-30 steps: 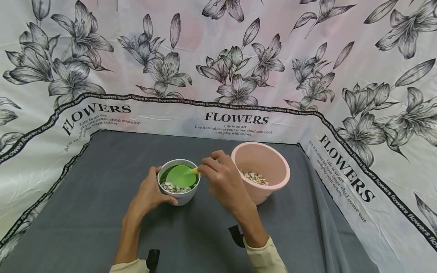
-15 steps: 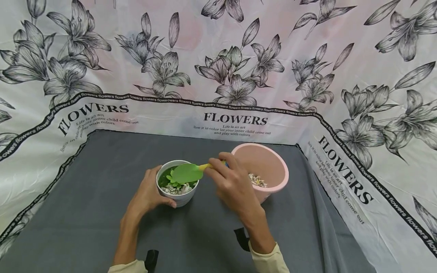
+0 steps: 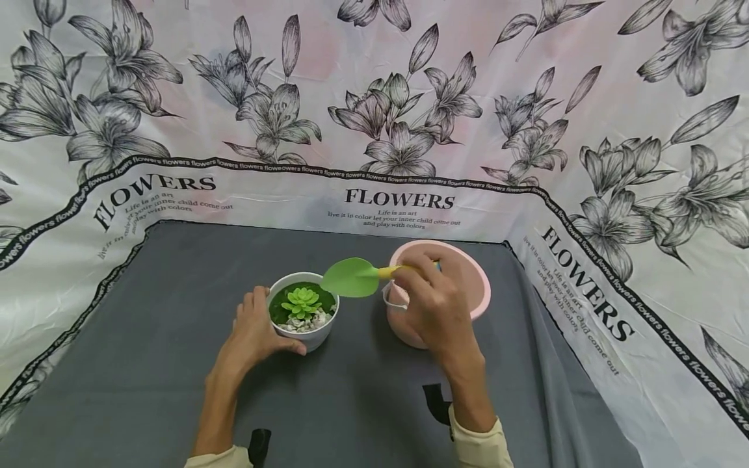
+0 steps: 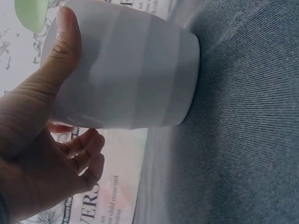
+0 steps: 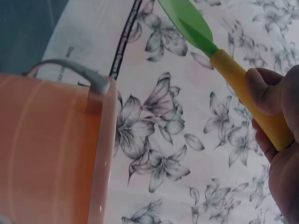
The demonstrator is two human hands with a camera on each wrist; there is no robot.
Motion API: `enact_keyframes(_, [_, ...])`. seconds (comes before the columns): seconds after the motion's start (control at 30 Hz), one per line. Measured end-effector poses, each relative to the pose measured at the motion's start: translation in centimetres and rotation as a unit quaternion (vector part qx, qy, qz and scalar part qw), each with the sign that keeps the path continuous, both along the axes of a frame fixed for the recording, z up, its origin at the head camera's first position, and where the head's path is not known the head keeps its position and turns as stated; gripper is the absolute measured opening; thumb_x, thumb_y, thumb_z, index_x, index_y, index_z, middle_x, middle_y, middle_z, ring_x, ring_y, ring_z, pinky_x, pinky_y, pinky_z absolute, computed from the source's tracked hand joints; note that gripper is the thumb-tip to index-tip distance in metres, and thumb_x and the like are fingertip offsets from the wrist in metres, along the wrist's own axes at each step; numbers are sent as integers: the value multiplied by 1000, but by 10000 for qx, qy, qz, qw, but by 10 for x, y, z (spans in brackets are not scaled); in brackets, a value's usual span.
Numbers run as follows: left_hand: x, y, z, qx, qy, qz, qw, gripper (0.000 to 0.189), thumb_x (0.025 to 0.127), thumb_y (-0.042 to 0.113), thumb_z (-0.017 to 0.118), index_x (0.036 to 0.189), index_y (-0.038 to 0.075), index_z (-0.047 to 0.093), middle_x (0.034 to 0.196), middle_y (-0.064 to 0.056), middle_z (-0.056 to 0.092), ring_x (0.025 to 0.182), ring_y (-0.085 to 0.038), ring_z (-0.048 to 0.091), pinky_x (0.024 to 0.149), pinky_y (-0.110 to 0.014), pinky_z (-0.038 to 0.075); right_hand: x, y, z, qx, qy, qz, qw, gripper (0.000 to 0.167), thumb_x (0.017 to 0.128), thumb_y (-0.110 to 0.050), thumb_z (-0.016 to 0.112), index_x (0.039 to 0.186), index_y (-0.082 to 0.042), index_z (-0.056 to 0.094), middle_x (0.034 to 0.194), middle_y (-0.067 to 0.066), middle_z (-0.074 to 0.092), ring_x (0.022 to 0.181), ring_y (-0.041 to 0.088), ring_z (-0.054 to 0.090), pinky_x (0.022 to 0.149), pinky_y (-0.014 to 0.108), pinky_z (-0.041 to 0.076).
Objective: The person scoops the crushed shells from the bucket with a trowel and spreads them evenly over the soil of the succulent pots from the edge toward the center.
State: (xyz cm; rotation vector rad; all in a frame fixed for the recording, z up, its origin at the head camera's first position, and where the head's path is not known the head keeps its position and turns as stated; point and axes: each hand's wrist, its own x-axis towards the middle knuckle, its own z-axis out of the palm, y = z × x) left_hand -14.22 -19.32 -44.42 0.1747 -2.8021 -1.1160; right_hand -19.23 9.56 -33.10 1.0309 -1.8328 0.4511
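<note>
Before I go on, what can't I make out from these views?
- Head view: the floor of the pink bucket, hidden behind the right hand.
- Right wrist view: the tip of the trowel blade, cut off by the top edge.
- Left wrist view: the inside of the white pot, hidden by its own wall.

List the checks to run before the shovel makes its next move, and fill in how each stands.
1. Pot upright on the cloth: ok.
2. Left hand steadying the pot: ok, it holds the side.
3. Right hand gripping the shovel: ok.
4. Shovel off the plant: ok, a gap shows between them.
5. Stones spread evenly round the plant: not ok, they lie mostly on the near side.
6. Stones left in the bucket: cannot tell, the right hand blocks the view inside.
</note>
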Motion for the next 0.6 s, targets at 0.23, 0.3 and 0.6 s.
enact_keyframes(0.23, [3,2,3,-143,-67,-54,9999,121,60,45,102,146,-6,34,134,-29,43,122,-49,44,91,-61,42,-6,33,6,-373,-595,-509,9962,8,84,6,81,85,0,77,92,14,74,93,38,58,86,46,49])
enact_keyframes(0.3, [5,0,7,-164,-31,-118,9998,124,63,46,101,153,-3,31,139,-29,40,127,-50,41,94,-64,41,-8,45,8,-513,-828,-681,9929,9,84,10,79,87,2,77,93,16,74,93,39,56,88,48,46])
enact_keyframes(0.6, [-7,34,46,-304,636,-406,9967,101,87,43,83,164,9,28,158,-30,30,149,-53,31,117,-74,31,-27,81,-5,-470,-1097,-2025,9720,17,82,21,69,86,6,75,95,25,66,90,45,52,82,54,46])
